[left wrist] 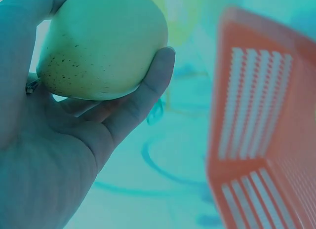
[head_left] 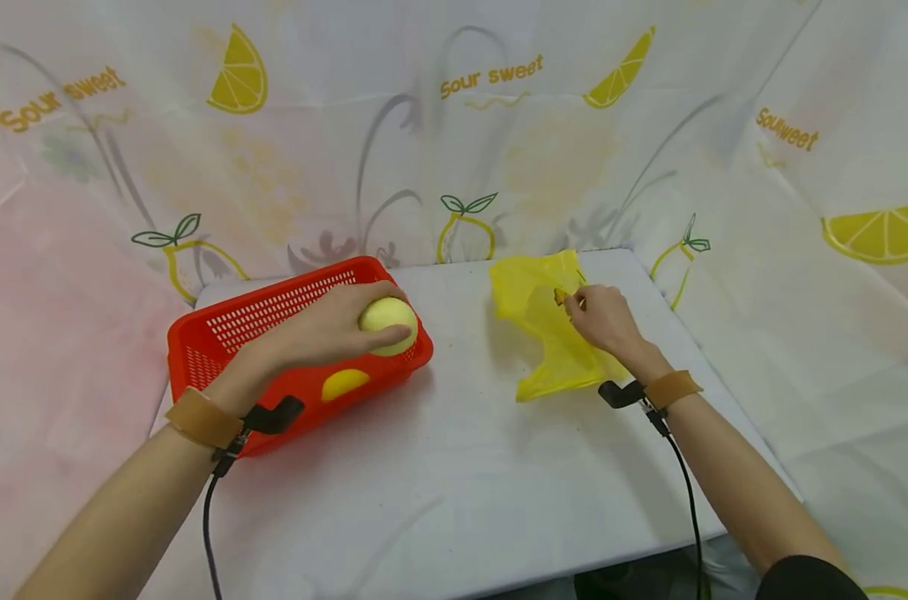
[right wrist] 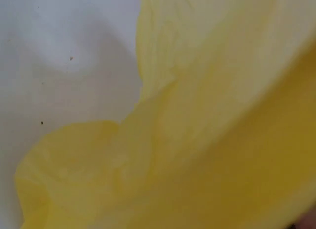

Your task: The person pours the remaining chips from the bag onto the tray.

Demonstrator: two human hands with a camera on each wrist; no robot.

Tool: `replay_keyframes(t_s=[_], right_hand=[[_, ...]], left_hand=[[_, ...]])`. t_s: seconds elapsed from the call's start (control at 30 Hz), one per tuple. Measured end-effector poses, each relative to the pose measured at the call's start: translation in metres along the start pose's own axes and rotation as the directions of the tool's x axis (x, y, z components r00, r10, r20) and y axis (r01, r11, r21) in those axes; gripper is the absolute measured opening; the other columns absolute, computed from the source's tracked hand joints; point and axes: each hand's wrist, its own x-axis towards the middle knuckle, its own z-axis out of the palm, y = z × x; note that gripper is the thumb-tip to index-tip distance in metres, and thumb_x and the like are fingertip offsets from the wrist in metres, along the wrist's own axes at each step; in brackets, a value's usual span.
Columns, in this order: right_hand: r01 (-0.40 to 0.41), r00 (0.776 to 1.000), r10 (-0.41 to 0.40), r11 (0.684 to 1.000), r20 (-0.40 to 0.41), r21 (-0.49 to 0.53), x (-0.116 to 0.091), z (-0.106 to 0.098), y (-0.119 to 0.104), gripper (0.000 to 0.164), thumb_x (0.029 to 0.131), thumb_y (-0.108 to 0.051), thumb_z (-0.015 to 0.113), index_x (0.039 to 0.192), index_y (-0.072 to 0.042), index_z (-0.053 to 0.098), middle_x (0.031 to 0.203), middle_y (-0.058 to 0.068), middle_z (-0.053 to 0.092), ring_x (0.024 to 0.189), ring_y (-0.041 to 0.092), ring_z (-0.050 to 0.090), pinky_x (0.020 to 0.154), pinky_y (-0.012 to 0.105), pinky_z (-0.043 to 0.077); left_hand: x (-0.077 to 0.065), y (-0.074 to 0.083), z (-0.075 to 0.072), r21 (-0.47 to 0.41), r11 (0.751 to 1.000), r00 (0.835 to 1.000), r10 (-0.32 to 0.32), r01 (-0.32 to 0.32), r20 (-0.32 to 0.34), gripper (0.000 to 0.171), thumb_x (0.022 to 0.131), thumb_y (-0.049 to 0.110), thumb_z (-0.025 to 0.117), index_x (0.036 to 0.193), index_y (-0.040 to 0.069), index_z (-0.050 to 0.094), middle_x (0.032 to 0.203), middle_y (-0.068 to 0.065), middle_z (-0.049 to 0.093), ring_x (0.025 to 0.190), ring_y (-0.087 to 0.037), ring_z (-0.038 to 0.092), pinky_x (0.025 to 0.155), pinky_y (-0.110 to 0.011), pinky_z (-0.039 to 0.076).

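Note:
My left hand [head_left: 341, 321] holds a pale yellow round fruit [head_left: 389, 325] over the right end of a red plastic basket [head_left: 274, 300]. Thumb and fingers curl round its sides. In the left wrist view, the fruit [left wrist: 103, 46] shows dark specks on its lower part, and the slotted basket wall [left wrist: 256, 105] is off to the right. My right hand [head_left: 606, 317] pinches the upper part of a thin yellow plastic bag [head_left: 544, 333], hanging loosely above the table. Crumpled yellow plastic [right wrist: 163, 150] fills most of the right wrist view, which hides the fingers.
A smaller-looking yellow fruit [head_left: 345, 383] lies in the basket near its front wall. White cloth covers the table [head_left: 454, 450]. Lemon-printed curtains [head_left: 424, 150] enclose the back and sides. Black cables [head_left: 208, 533] trail from both wrist cameras.

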Motion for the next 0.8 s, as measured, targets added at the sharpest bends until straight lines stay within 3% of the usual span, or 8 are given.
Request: replay_keyframes(t_s=[0.37,0.67,0.8], right_hand=[[0.004,0.999,-0.004,1.000,0.035,0.005,-0.006,0.006,-0.014,0.028,0.097,-0.020,0.053,0.083,-0.002,0.068,0.052,0.005,0.051,0.040,0.018,0.043,0.043,0.029,0.038],[0.016,0.999,-0.016,1.000,0.028,-0.001,-0.006,0.010,-0.023,0.028,0.097,-0.020,0.052,0.082,-0.003,0.068,0.049,0.004,0.048,0.037,0.018,0.041,0.039,0.029,0.036],[0.026,0.999,-0.026,1.000,0.022,-0.006,-0.005,0.011,-0.027,0.029,0.097,-0.020,0.052,0.081,-0.002,0.067,0.049,0.004,0.047,0.037,0.018,0.041,0.038,0.028,0.035]], left_hand=[[0.046,0.037,0.027,-0.099,0.991,0.992,0.103,-0.095,0.080,0.038,0.084,0.058,0.061,0.113,0.035,0.053,0.095,0.012,0.059,0.082,-0.012,0.058,0.066,-0.030,0.052],[0.086,0.063,0.060,-0.053,0.987,0.976,0.158,-0.152,0.147,0.044,0.087,0.054,0.058,0.120,0.026,0.053,0.098,0.009,0.058,0.082,-0.012,0.056,0.064,-0.027,0.051],[0.100,0.070,0.077,-0.034,0.984,0.973,0.178,-0.175,0.146,0.044,0.088,0.051,0.058,0.121,0.022,0.052,0.101,0.008,0.056,0.084,-0.011,0.055,0.064,-0.025,0.051]])
